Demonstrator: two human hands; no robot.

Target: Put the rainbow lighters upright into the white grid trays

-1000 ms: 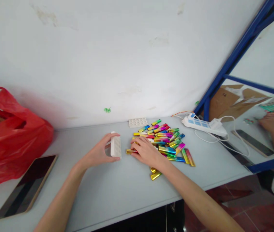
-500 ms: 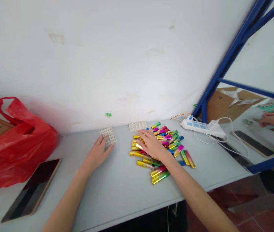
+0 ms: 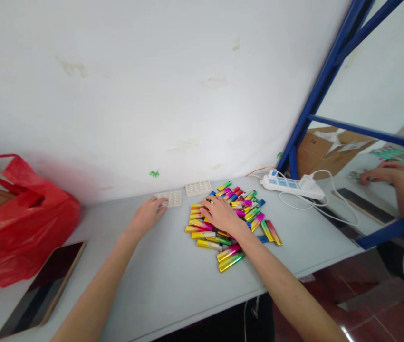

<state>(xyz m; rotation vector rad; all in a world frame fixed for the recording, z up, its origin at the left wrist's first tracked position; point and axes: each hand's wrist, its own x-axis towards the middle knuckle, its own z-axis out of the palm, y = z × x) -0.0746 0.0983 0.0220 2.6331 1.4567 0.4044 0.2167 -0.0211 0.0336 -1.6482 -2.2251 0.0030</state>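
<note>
White tray (image 3: 174, 198) far, nr wall (image 3: 134, 118), just L of 2nd tray (image 3: 197, 188). L hand (image 3: 148, 213) on its L end, prob. to steady. R hand (image 3: 224, 216) spread over heaped multicol. sticks (image 3: 203, 234), near-R of trays, prob. to span several. Clamped or loose: can't tell, either hand.

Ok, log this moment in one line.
Left hand: at left end of pale tray | Right hand: over pile of shiny coloured pieces | Second tray: right of first | Power strip: right of pile
</note>
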